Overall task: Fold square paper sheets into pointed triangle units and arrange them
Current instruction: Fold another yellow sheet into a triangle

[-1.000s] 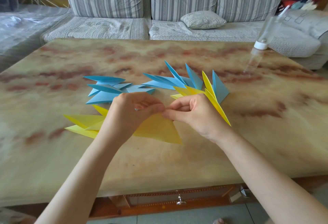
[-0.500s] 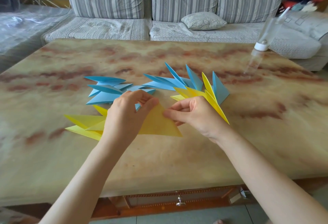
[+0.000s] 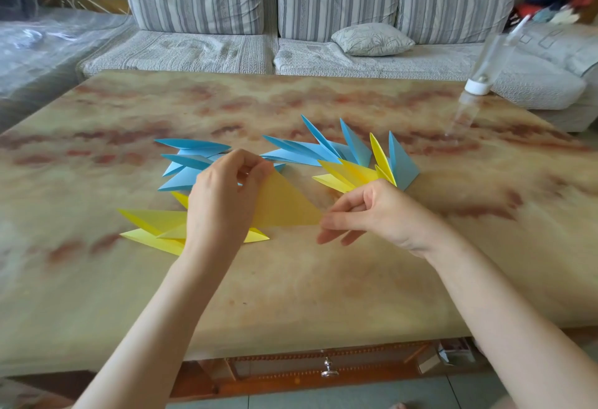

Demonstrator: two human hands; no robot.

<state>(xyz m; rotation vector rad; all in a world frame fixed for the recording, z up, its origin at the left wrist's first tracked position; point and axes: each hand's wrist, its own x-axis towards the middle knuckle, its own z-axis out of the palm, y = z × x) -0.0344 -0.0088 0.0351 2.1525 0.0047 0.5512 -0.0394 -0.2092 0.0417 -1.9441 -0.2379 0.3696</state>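
Left fingers (image 3: 255,166) pinching yellow triangle (image 3: 284,204), right fingers (image 3: 333,222) seemingly loose

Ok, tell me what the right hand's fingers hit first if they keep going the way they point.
The right hand points left, fingertips at the yellow triangle the left hand holds. That paper's corner comes first, probably; depth is unclear.

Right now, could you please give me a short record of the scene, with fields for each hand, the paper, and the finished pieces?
left hand: pinches the top corner of the yellow triangle
right hand: fingers at the triangle's right tip, grip unclear
finished blue units: fanned on the table, behind the left hand
mixed blue and yellow units: behind the right hand
yellow units: lying flat, partly under the left hand
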